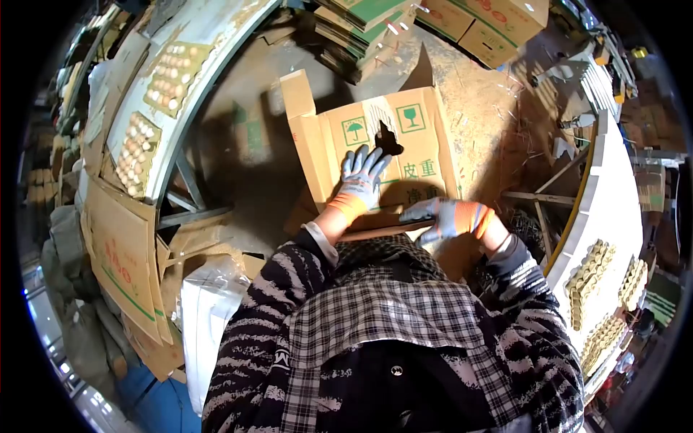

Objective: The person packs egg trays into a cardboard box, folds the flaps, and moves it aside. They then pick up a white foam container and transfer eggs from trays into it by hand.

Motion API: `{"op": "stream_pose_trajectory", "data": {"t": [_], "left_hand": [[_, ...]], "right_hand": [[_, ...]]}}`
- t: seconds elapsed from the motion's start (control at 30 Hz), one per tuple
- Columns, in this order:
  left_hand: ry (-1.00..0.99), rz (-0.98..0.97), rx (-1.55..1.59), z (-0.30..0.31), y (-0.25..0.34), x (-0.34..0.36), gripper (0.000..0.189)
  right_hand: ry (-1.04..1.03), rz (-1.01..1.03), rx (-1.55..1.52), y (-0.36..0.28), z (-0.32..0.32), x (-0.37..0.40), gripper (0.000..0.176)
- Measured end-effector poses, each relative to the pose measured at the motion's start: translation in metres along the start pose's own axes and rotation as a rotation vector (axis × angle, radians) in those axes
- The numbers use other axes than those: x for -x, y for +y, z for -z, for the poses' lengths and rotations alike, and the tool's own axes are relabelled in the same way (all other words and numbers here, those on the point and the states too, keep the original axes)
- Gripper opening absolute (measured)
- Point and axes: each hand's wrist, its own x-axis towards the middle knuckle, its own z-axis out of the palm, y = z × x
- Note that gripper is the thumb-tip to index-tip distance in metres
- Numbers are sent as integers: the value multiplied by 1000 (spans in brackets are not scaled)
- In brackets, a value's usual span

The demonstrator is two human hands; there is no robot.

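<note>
A cardboard box (325, 144) with green printed symbols stands upright before my body, a side flap sticking out at its upper left. Its printed face has a dark, ragged hole below the top edge. My left hand (362, 175), in a grey glove with an orange cuff, lies on that face with its fingers spread, just left of the hole. Gloved the same way, my right hand (440, 216) is at the near right edge of the box, fingers wrapped round the cardboard there. The inside of the box is hidden.
Egg trays (173, 78) holding eggs rest on a curved table at the left. More trays (592, 278) lie on a white surface at the right. Flattened cardboard (119, 252) leans at the lower left. Printed cartons (491, 25) stand on the floor ahead.
</note>
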Motion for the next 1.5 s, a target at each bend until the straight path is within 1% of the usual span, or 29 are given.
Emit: {"op": "stream_pose_trajectory", "data": {"t": [0.03,0.1,0.13,0.17,0.23,0.3,0.37,0.43,0.47,0.57,0.6,0.67,0.7,0.77,0.83,0.9,1.0,1.03,1.1,1.17,1.2,1.23,1.27,1.3,1.37,1.4,1.43,1.47,1.5], "left_hand": [[-25,7,-10,6,-5,-1,66],[-51,7,35,11,-12,-7,67],[-67,-13,37,17,-18,-12,68],[-118,-13,79,26,-24,-16,61],[-221,-68,201,58,-30,-26,51],[-507,38,939,101,-30,-23,48],[-566,-38,231,184,20,1,47],[-242,7,81,167,23,19,42],[-164,109,78,159,19,17,32],[-2,116,36,156,8,22,23],[151,38,72,160,3,24,16],[211,46,69,198,4,22,15],[252,64,74,220,8,22,14],[399,15,152,277,29,20,15],[478,-4,352,299,19,3,17],[508,-56,489,312,18,-4,16],[455,-107,603,319,22,0,19],[465,-116,605,321,23,-1,19],[338,-169,721,320,25,4,16],[285,-104,675,322,31,0,17],[306,-41,386,326,39,-3,20],[322,23,97,330,50,-4,25],[430,70,-207,328,65,0,37],[420,66,-206,322,68,-3,37],[491,42,-276,305,65,-15,42],[563,17,-355,300,44,-15,40],[277,218,-356,323,37,-13,41],[240,306,-201,305,-34,-26,41],[466,100,-4,323,-32,6,36]], "right_hand": [[28,-47,111,-7,-10,1,53],[303,-126,324,-20,-36,-3,41],[482,-39,452,-15,-49,-9,27],[604,-57,539,-11,-55,-11,22],[690,-46,607,-13,-51,-13,22],[866,-63,757,-31,-44,-14,22],[1061,-55,702,-31,-32,-25,22],[1126,9,706,-40,-17,-33,20],[1161,16,700,-44,-14,-37,18],[1157,48,718,-51,-9,-44,17],[1169,62,732,-59,-2,-45,17],[1223,333,886,-89,14,-42,17],[1230,342,897,-111,26,-38,17],[1210,544,1108,-163,51,-28,20],[1147,664,1100,-202,54,-31,22],[1132,646,1072,-209,57,-33,22],[1559,641,633,-208,61,-21,26],[1651,608,720,-207,68,-14,35],[1567,466,992,-209,77,-1,43],[1299,308,1025,-212,78,6,37],[1288,243,1035,-211,86,8,27],[1297,241,1036,-209,92,7,27],[1249,210,1029,-206,95,4,24],[1197,173,1015,-200,96,1,20],[1377,328,986,-191,96,3,15],[1458,447,827,-189,97,11,22],[1527,564,662,-186,100,24,33],[1316,653,348,-175,114,59,43],[1097,727,40,-166,122,88,54]]}}
